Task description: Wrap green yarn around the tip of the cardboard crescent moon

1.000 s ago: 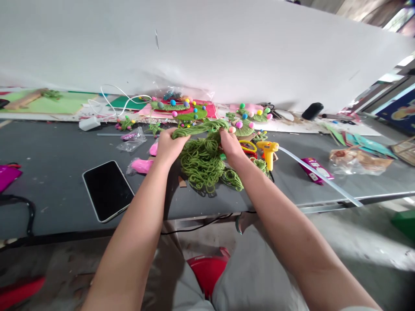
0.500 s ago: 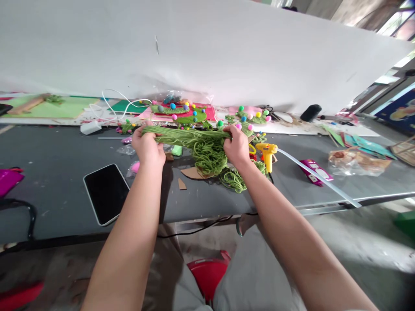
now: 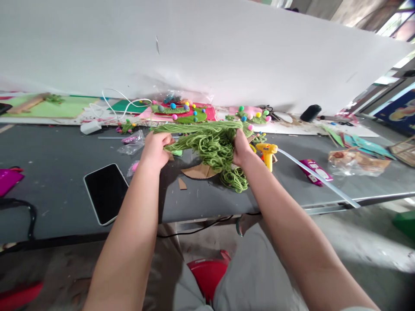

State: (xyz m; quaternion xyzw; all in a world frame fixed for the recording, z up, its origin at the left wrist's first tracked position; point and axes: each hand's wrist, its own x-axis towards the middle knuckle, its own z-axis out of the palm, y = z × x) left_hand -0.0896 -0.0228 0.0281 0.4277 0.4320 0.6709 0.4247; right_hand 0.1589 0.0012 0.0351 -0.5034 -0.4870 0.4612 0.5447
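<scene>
Over the gray table [image 3: 201, 203], your left hand [image 3: 154, 150] and right hand [image 3: 240, 147] hold a bunch of green yarn [image 3: 210, 147], stretched between them. Your left fingers pinch one end; your right fingers squeeze the other. Curly loops droop near brown cardboard [image 3: 199, 172]. A yellow glue gun [image 3: 267, 151] is beside your right hand.

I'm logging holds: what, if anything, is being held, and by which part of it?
A loose green yarn bundle: the left grip has its left end, the right grip its right end, with strands running between them and loops hanging below.
</scene>
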